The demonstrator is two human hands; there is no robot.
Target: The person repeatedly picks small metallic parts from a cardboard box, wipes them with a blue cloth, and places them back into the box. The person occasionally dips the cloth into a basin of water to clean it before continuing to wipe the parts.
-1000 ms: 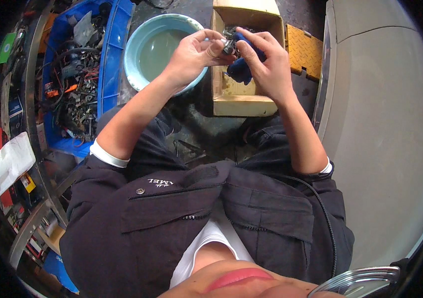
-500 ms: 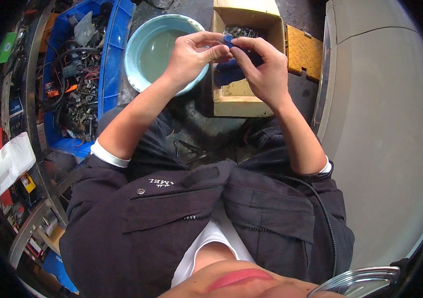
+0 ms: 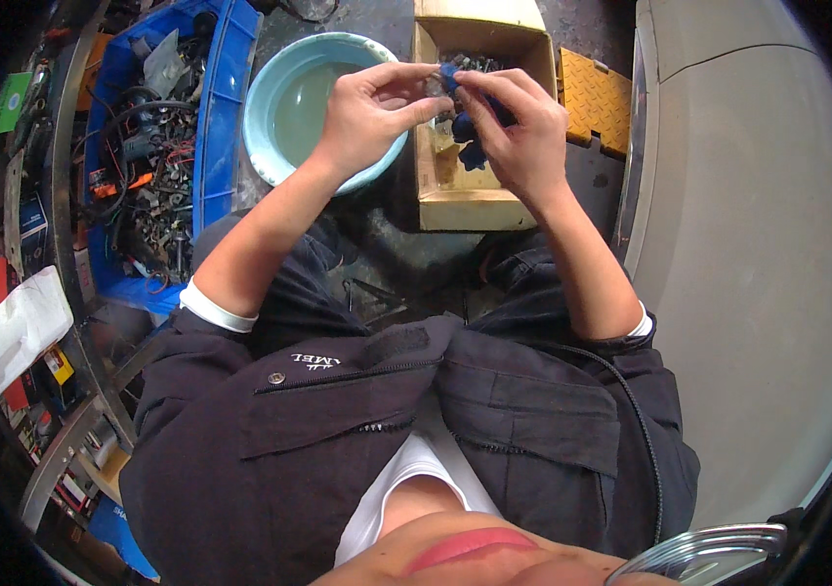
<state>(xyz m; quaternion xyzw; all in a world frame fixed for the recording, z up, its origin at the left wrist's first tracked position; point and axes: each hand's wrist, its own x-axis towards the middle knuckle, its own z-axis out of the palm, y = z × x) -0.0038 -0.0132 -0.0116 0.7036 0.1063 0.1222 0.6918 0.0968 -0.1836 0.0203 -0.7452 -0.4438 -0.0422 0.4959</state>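
Observation:
Over the cardboard box (image 3: pixel 475 213), my two hands meet fingertip to fingertip. My right hand (image 3: pixel 531 137) is closed on a blue cloth (image 3: pixel 473 154); part of it hangs below the fingers, and a bit shows at the fingertips. My left hand (image 3: pixel 362 122) is bent in a pinch against the cloth's upper bit, around something small whose kind I cannot make out. Small dark metal parts (image 3: pixel 479 63) lie in the far end of the box, partly hidden by my hands.
Left of the box stands a light blue basin (image 3: pixel 258 146) of cloudy water. Further left, a blue crate (image 3: pixel 224 117) holds cables and parts, beside a cluttered shelf (image 3: pixel 69 244). A yellow textured plate (image 3: pixel 597 103) and a large grey panel (image 3: pixel 758 244) are on the right.
The blue cloth has shifted in my right fingers; its hanging part is now narrower and more bunched. Both hands stay in nearly the same place.

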